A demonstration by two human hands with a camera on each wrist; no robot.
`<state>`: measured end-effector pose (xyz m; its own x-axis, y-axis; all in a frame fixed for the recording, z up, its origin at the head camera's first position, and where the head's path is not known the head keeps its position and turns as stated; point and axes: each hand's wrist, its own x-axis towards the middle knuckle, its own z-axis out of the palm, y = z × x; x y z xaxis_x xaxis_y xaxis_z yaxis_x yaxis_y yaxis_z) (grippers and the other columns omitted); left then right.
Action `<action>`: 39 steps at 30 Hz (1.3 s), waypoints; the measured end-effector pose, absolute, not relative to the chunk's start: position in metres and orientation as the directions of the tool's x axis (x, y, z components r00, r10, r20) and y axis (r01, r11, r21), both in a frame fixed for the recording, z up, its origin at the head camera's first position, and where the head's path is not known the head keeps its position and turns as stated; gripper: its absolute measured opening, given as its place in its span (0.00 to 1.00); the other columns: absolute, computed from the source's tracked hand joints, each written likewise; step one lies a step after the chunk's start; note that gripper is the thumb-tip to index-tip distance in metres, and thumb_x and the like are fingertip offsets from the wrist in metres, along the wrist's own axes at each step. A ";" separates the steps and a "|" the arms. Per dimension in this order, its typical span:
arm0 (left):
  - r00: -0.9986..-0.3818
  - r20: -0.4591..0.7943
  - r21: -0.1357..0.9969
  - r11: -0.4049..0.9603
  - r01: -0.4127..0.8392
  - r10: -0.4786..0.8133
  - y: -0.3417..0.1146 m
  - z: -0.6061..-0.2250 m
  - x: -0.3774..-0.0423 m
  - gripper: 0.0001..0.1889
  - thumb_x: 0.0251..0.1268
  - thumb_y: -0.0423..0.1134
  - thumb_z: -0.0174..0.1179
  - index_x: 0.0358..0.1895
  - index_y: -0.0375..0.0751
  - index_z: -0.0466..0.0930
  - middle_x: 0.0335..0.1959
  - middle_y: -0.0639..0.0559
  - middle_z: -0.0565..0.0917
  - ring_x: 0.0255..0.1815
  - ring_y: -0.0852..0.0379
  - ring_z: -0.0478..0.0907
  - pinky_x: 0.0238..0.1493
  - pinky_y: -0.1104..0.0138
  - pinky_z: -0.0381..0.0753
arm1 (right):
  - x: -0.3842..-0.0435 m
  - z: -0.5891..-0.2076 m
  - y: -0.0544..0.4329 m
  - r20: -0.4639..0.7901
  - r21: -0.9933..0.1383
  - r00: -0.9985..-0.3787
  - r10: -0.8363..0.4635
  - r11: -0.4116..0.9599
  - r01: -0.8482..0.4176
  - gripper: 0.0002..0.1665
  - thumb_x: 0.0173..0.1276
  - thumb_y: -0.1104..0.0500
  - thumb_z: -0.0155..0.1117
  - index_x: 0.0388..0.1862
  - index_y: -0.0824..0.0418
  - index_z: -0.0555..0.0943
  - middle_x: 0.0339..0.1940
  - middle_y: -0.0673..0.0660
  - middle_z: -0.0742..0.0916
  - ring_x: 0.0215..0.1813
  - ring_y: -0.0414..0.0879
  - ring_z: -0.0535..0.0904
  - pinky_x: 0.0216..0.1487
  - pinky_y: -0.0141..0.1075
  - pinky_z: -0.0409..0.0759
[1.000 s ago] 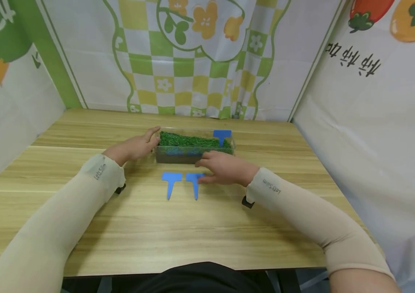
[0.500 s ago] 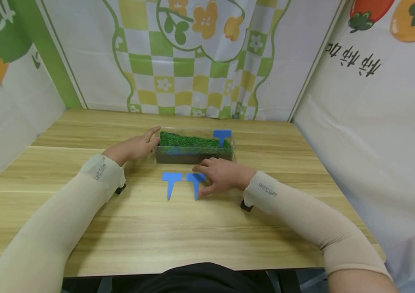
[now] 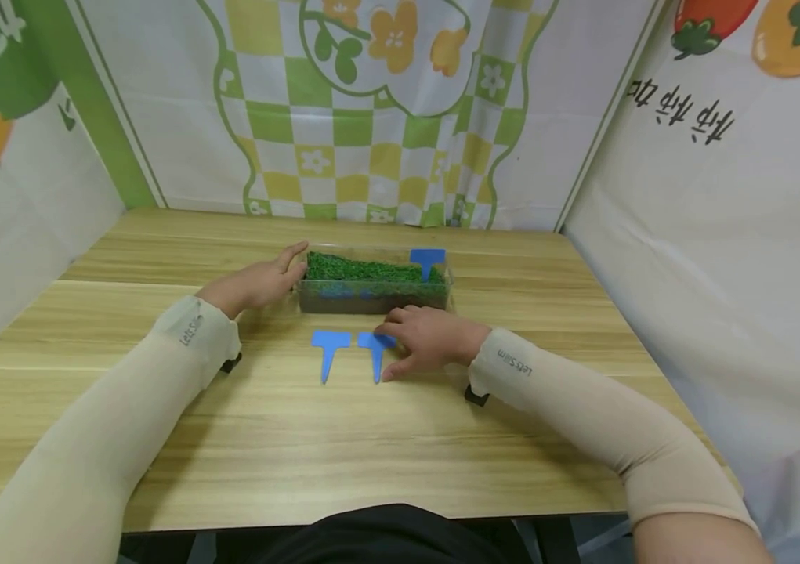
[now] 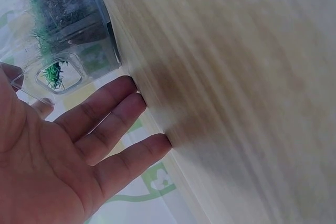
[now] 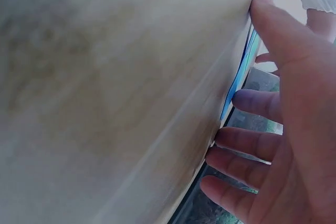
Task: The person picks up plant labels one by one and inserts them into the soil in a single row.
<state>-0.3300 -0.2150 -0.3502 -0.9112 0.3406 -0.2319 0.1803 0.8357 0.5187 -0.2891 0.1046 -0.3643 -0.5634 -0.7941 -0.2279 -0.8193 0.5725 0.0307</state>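
Observation:
A clear plastic planter box (image 3: 374, 304) with dark soil and green grass (image 3: 364, 270) stands on the table. One blue T-shaped plant label (image 3: 428, 257) is upright in its right end. My left hand (image 3: 258, 283) rests at the box's left end, fingers extended; in the left wrist view several fingertips (image 4: 157, 142) touch the tabletop. Two more blue labels lie flat in front of the box, a left one (image 3: 331, 341) and a right one (image 3: 375, 352). Over the right one is my right hand (image 3: 431, 337), fingers spread, index fingertip (image 5: 242, 99) at the label's edge and thumb on the wood.
The wooden table (image 3: 371, 454) reaches back to a checkered curtain (image 3: 371, 157). A printed white cloth wall (image 3: 710, 258) borders it at the right, another (image 3: 12, 235) at the left. The person's dark clothing (image 3: 400, 533) is at the front edge.
My right hand has come back slightly from the box toward me, lowering its thumb and fingers around the right flat label. The left hand stays at the box's end.

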 end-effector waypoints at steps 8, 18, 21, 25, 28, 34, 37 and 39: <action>-0.909 -0.237 0.516 0.837 0.180 0.342 -0.214 -0.348 -0.329 0.33 0.71 0.67 0.22 0.72 0.71 0.20 0.70 0.38 0.65 0.66 0.31 0.64 0.65 0.35 0.55 | -0.288 -0.362 0.103 -0.238 0.028 -0.570 -0.787 0.581 -0.814 0.50 0.59 0.21 0.45 0.72 0.48 0.63 0.65 0.51 0.71 0.65 0.47 0.69 0.64 0.44 0.70; -0.909 -0.229 0.517 0.835 0.189 0.348 -0.214 -0.350 -0.330 0.33 0.71 0.66 0.22 0.73 0.70 0.20 0.68 0.37 0.67 0.67 0.31 0.63 0.66 0.35 0.53 | -0.291 -0.361 0.101 -0.233 -0.050 -0.566 -0.791 0.591 -0.805 0.51 0.57 0.23 0.51 0.73 0.48 0.61 0.62 0.50 0.74 0.61 0.44 0.71 0.61 0.43 0.72; -0.910 -0.228 0.516 0.835 0.189 0.347 -0.215 -0.350 -0.331 0.33 0.71 0.66 0.22 0.72 0.71 0.20 0.68 0.38 0.67 0.67 0.31 0.64 0.66 0.35 0.53 | -0.288 -0.359 0.097 -0.244 -0.111 -0.567 -0.787 0.604 -0.789 0.51 0.57 0.23 0.53 0.74 0.47 0.58 0.61 0.49 0.74 0.60 0.43 0.72 0.61 0.43 0.73; -0.911 -0.228 0.516 0.836 0.187 0.344 -0.215 -0.351 -0.331 0.32 0.70 0.67 0.21 0.72 0.73 0.19 0.69 0.38 0.67 0.66 0.31 0.65 0.65 0.35 0.55 | -0.283 -0.356 0.090 -0.269 -0.135 -0.566 -0.779 0.613 -0.779 0.53 0.56 0.22 0.52 0.75 0.47 0.57 0.65 0.50 0.73 0.65 0.46 0.70 0.64 0.45 0.71; -0.912 -0.226 0.517 0.835 0.186 0.343 -0.215 -0.350 -0.332 0.32 0.70 0.67 0.22 0.71 0.74 0.20 0.69 0.38 0.66 0.66 0.31 0.65 0.64 0.35 0.56 | -0.278 -0.354 0.086 -0.279 -0.092 -0.576 -0.769 0.618 -0.781 0.55 0.55 0.21 0.52 0.75 0.47 0.57 0.68 0.52 0.71 0.69 0.48 0.67 0.66 0.46 0.69; -0.910 -0.225 0.520 0.833 0.190 0.347 -0.215 -0.348 -0.330 0.32 0.71 0.67 0.22 0.72 0.72 0.20 0.69 0.37 0.66 0.66 0.31 0.64 0.65 0.35 0.54 | -0.274 -0.352 0.082 -0.271 -0.033 -0.586 -0.764 0.616 -0.787 0.56 0.53 0.20 0.52 0.75 0.49 0.58 0.68 0.52 0.72 0.67 0.49 0.69 0.65 0.46 0.70; -0.911 -0.220 0.522 0.831 0.193 0.350 -0.214 -0.348 -0.328 0.33 0.71 0.66 0.22 0.73 0.70 0.20 0.69 0.37 0.66 0.67 0.30 0.62 0.66 0.36 0.53 | -0.274 -0.353 0.080 -0.251 -0.006 -0.588 -0.769 0.608 -0.794 0.57 0.52 0.20 0.52 0.74 0.50 0.60 0.65 0.52 0.74 0.65 0.48 0.71 0.62 0.46 0.72; -0.911 -0.216 0.523 0.830 0.196 0.351 -0.214 -0.348 -0.327 0.33 0.72 0.66 0.22 0.73 0.69 0.20 0.69 0.37 0.66 0.67 0.30 0.62 0.66 0.36 0.52 | -0.273 -0.354 0.078 -0.241 0.013 -0.591 -0.770 0.606 -0.795 0.56 0.52 0.19 0.51 0.73 0.49 0.61 0.63 0.52 0.75 0.62 0.48 0.73 0.60 0.45 0.74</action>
